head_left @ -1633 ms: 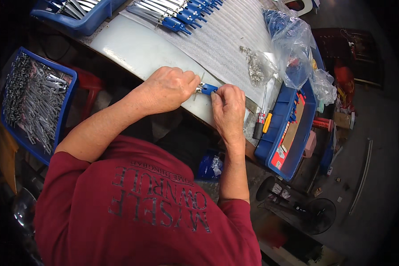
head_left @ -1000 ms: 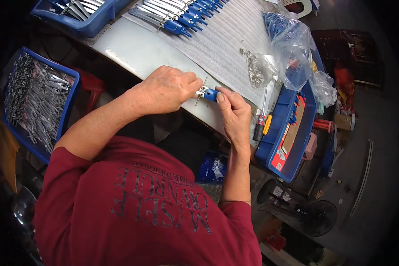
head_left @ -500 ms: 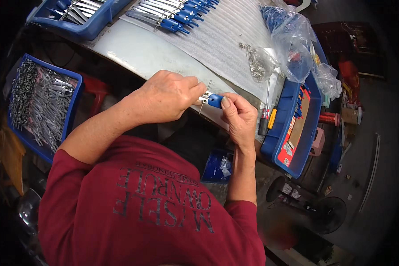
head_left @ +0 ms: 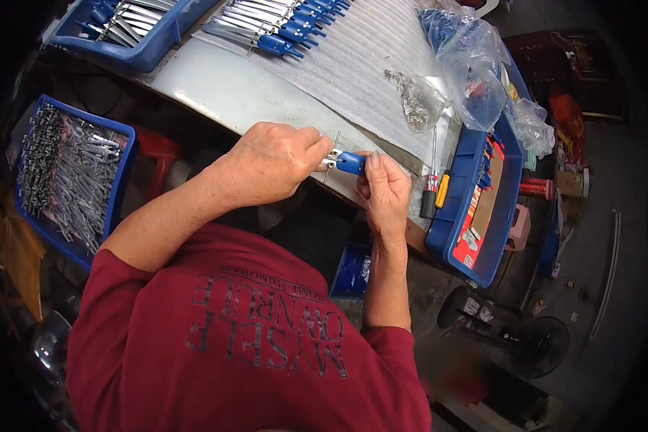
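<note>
Over the table's front edge, my left hand (head_left: pixel 270 162) pinches the metal end of a small blue-and-silver part (head_left: pixel 351 163). A thin metal pin (head_left: pixel 337 138) crosses this part where metal meets blue plastic. My right hand (head_left: pixel 387 191) grips the blue end from the right, thumb on top. Left fingers cover most of the metal portion. Farther back, several similar parts with blue ends and long silver blades (head_left: pixel 284 32) lie in a row on white foam sheeting (head_left: pixel 360 72).
Right of my hands lie a red-and-black screwdriver (head_left: pixel 430 196) and a yellow-handled one (head_left: pixel 443 191), beside a blue bin (head_left: pixel 446 241). Clear bags (head_left: pixel 475 68) and small metal pieces (head_left: pixel 417 101) sit behind. At left stand a blue tray (head_left: pixel 126 169) of metal parts and another blue bin (head_left: pixel 140 57).
My right thumb and fingers have slid toward the outer tip of the blue end, so more blue plastic shows. The left hand keeps its pinch, nearly in place.
</note>
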`<state>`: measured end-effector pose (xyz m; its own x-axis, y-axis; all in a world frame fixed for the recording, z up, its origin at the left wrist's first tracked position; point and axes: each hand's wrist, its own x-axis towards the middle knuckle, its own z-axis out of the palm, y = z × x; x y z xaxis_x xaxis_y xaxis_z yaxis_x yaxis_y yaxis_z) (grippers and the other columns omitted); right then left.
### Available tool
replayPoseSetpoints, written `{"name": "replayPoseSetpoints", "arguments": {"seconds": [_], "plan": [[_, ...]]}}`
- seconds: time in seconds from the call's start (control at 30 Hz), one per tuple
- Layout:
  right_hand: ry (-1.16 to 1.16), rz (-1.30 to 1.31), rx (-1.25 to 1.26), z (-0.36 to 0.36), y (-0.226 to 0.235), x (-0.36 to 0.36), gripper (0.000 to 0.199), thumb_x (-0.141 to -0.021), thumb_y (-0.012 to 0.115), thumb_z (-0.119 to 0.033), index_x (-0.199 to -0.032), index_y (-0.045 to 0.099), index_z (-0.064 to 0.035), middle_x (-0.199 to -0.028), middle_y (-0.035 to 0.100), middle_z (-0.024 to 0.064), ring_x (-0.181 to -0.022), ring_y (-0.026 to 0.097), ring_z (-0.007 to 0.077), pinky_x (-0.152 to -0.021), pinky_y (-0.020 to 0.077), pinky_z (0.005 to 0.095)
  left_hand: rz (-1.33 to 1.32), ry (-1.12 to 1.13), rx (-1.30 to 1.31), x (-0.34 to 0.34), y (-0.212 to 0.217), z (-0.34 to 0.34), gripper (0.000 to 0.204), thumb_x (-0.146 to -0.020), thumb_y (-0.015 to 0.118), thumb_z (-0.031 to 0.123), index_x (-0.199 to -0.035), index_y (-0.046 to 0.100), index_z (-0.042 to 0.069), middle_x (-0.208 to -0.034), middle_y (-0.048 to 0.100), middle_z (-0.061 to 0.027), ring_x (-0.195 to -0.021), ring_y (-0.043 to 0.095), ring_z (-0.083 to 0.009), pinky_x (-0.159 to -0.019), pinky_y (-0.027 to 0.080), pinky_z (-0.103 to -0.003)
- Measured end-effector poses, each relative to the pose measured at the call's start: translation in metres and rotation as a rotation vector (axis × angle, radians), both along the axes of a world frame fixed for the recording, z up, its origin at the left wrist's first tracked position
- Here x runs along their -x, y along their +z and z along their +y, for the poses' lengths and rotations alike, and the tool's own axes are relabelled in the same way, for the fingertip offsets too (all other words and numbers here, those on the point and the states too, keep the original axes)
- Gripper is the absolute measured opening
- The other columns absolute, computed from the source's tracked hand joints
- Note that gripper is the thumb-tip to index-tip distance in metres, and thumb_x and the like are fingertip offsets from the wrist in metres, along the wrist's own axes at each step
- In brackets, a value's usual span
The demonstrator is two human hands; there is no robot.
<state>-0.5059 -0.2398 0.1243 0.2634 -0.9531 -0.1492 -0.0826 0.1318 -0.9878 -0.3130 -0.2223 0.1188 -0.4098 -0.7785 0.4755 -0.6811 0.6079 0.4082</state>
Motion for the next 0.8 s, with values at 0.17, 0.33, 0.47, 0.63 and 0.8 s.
{"name": "replayPoseSetpoints", "arguments": {"seconds": [0.17, 0.33, 0.47, 0.63, 0.8], "plan": [[-0.001, 0.213, 0.155, 0.004, 0.001, -0.005, 0.021, -0.088, 0.052, -0.021, -0.077, 0.054, -0.0029, -0.06, 0.04, -0.0067, -0.052, 0.033, 0.0015, -0.046, 0.027, 0.0175, 0.011, -0.019, -0.013, -0.002, -0.001, 0.002, 0.021, -0.068, 0.061, 0.01, -0.084, 0.05, 0.004, -0.064, 0.048, -0.0087, -0.058, 0.053, -0.026, -0.049, 0.042, -0.036], [0.048, 0.254, 0.196, 0.006, -0.008, -0.003, 0.017, -0.085, 0.052, -0.012, -0.078, 0.054, 0.0029, -0.063, 0.049, 0.0047, -0.06, 0.042, 0.0101, -0.054, 0.0366, 0.0251, -0.001, -0.023, 0.009, -0.006, -0.006, 0.007, 0.018, -0.071, 0.06, 0.013, -0.083, 0.05, 0.004, -0.064, 0.048, -0.009, -0.055, 0.053, -0.0264, -0.048, 0.042, -0.036], [0.046, 0.344, 0.419, 0.009, -0.017, -0.006, 0.019, -0.089, 0.049, -0.016, -0.079, 0.053, -0.0002, -0.065, 0.041, -0.0043, -0.062, 0.034, 0.0034, -0.053, 0.0287, 0.0179, -0.023, -0.036, 0.045, -0.006, -0.007, 0.007, 0.018, -0.07, 0.059, 0.012, -0.083, 0.05, 0.004, -0.064, 0.049, -0.0081, -0.053, 0.054, -0.0251, -0.046, 0.043, -0.035], [-0.034, 0.267, 0.337, 0.009, -0.027, -0.005, 0.021, -0.09, 0.048, -0.019, -0.089, 0.056, 0.0005, -0.065, 0.042, -0.0052, -0.055, 0.033, 0.0019, -0.048, 0.0264, 0.0168, -0.033, -0.036, 0.044, -0.015, -0.002, 0.003, 0.018, -0.07, 0.059, 0.013, -0.084, 0.05, 0.005, -0.064, 0.049, -0.0082, -0.054, 0.055, -0.0253, -0.046, 0.043, -0.035], [-0.121, 0.255, 0.409, -0.002, -0.039, 0.007, 0.026, -0.091, 0.046, -0.022, -0.103, 0.054, 0.0008, -0.063, 0.041, -0.0061, -0.053, 0.032, 0.0006, -0.046, 0.0236, 0.0155, -0.032, -0.027, 0.121, -0.039, 0.008, -0.023, 0.022, -0.071, 0.061, 0.016, -0.086, 0.049, 0.005, -0.065, 0.049, -0.0085, -0.057, 0.055, -0.0268, -0.049, 0.044, -0.036]]}}
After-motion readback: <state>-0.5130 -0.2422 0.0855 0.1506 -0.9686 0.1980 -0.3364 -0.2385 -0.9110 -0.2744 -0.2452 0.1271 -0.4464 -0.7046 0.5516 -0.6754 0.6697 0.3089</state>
